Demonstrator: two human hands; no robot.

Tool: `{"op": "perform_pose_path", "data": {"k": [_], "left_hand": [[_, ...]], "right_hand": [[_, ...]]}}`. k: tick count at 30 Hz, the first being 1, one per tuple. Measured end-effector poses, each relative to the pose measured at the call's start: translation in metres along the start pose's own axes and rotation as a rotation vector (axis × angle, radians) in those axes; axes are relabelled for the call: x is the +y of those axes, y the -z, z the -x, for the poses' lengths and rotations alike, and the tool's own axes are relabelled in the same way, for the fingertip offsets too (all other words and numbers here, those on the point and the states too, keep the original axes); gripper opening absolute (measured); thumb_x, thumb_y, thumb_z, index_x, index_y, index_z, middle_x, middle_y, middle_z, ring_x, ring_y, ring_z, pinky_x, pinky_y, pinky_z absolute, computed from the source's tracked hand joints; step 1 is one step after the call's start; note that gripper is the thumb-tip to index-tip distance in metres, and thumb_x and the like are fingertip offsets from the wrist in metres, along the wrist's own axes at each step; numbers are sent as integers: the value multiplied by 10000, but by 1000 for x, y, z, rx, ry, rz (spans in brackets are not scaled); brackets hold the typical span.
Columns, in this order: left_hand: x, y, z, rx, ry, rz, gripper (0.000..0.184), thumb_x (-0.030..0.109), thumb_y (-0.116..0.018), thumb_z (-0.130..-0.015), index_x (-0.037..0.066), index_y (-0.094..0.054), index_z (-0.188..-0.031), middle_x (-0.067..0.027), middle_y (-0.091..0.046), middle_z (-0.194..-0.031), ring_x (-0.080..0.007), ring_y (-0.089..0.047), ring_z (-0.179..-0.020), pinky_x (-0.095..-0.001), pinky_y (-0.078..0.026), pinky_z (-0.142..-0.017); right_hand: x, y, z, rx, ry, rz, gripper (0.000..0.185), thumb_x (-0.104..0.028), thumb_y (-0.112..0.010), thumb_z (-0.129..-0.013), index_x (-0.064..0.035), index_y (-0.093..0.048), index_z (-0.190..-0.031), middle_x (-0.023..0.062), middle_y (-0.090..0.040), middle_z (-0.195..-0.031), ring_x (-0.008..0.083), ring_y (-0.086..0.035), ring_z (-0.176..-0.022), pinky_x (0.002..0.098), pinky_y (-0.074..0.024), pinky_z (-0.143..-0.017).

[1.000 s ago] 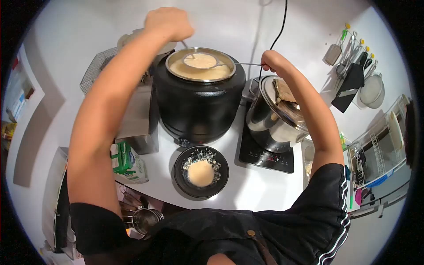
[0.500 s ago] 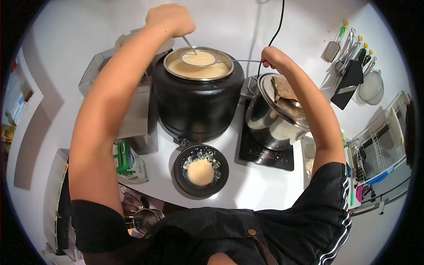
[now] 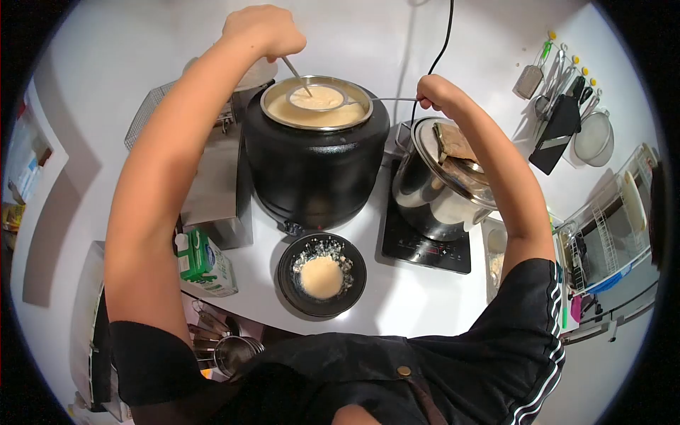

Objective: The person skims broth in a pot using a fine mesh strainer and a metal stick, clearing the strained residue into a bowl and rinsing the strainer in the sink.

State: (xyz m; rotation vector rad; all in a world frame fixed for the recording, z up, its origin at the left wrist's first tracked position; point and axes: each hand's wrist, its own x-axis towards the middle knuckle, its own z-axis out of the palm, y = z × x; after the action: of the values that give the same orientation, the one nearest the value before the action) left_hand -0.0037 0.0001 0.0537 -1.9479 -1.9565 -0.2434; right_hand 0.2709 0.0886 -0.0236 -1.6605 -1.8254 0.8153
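Note:
My left hand (image 3: 265, 32), at the upper left, is closed around a thin metal utensil (image 3: 296, 74), probably a spoon. Its lower end dips into creamy liquid inside a round strainer (image 3: 347, 99), so the head is hidden. With closed fingers, my right hand (image 3: 435, 93) grips the strainer's long handle from the right. The strainer lies level over the mouth of a black soup kettle (image 3: 312, 170), which holds pale cream-coloured liquid. A black bowl (image 3: 287, 287) stands in front of the kettle, with similar liquid and pale lumps on its inner wall.
On the right, a lidded steel pot (image 3: 425, 191) with a folded cloth (image 3: 453, 142) on top stands on an induction cooker (image 3: 425, 253). A green-and-white carton (image 3: 209, 265) is at the left. Utensils and a sieve (image 3: 593, 139) hang on the wall beside a dish rack (image 3: 609, 234).
My left hand has moved slightly left, and the utensil's tip has shifted a little left and down within the strainer. My right hand and the strainer have barely moved.

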Motion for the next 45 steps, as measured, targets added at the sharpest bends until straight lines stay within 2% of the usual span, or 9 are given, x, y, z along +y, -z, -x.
{"op": "perform_pose_path", "data": {"k": [6,16,19,21,25,27,30,33,45], "left_hand": [[16,-17,0,318,-23,61,210,223,-475,-561,87,-629,-517,-124,-620,-629,-300,-607,-667,-402,-474,-621],[19,7,14,60,-52,13,200,222,-479,-548,89,-624,-514,-104,-610,-589,-263,-612,-648,-392,-471,-613],[15,12,10,23,59,-31,329,262,-525,-656,28,-663,-840,-194,-625,-885,-298,-605,-856,-363,-479,-720],[3,0,3,74,22,-18,200,230,-479,-544,94,-621,-504,-83,-600,-553,-242,-607,-613,-390,-468,-601],[14,6,10,-34,-63,9,201,235,-484,-549,96,-621,-504,-80,-598,-549,-240,-602,-600,-383,-466,-590],[25,17,16,6,41,10,323,257,-525,-658,27,-660,-840,-175,-629,-890,-294,-606,-845,-364,-479,-717],[18,13,9,61,97,-12,324,258,-524,-662,30,-659,-849,-168,-630,-896,-288,-608,-843,-365,-479,-722],[-4,-7,-1,73,23,-4,204,240,-487,-548,97,-627,-512,-90,-592,-541,-250,-599,-603,-381,-466,-589],[-7,-4,1,24,21,76,203,232,-489,-536,92,-635,-518,-102,-609,-587,-263,-603,-627,-365,-468,-594]], "right_hand": [[-1,-4,-3,5,-32,15,89,-74,-393,-631,-34,-465,-598,51,-399,-470,118,-256,-424,302,-207,-414],[6,0,-8,-20,-33,81,107,-91,-416,-653,-64,-434,-551,33,-386,-460,105,-232,-408,302,-172,-394],[3,1,-4,-11,-39,107,122,-94,-430,-688,-73,-426,-568,26,-401,-468,89,-220,-399,288,-165,-389],[6,3,-2,7,-41,127,128,-92,-429,-683,-77,-420,-556,25,-397,-465,89,-218,-400,288,-167,-390],[9,1,-6,-3,-16,101,127,-78,-422,-664,-80,-407,-539,23,-388,-457,90,-215,-402,286,-162,-393],[5,-3,-5,4,-18,80,127,-73,-423,-656,-81,-402,-531,22,-385,-454,91,-215,-403,288,-159,-393],[-1,1,6,0,-13,35,146,-67,-421,-644,-86,-385,-503,22,-378,-444,92,-210,-401,289,-153,-392],[1,3,10,55,2,22,171,-65,-417,-635,-97,-361,-478,20,-369,-436,88,-205,-397,287,-147,-389],[3,5,5,43,-11,46,154,-70,-401,-638,-106,-366,-492,11,-353,-429,88,-198,-396,291,-137,-386]]}}
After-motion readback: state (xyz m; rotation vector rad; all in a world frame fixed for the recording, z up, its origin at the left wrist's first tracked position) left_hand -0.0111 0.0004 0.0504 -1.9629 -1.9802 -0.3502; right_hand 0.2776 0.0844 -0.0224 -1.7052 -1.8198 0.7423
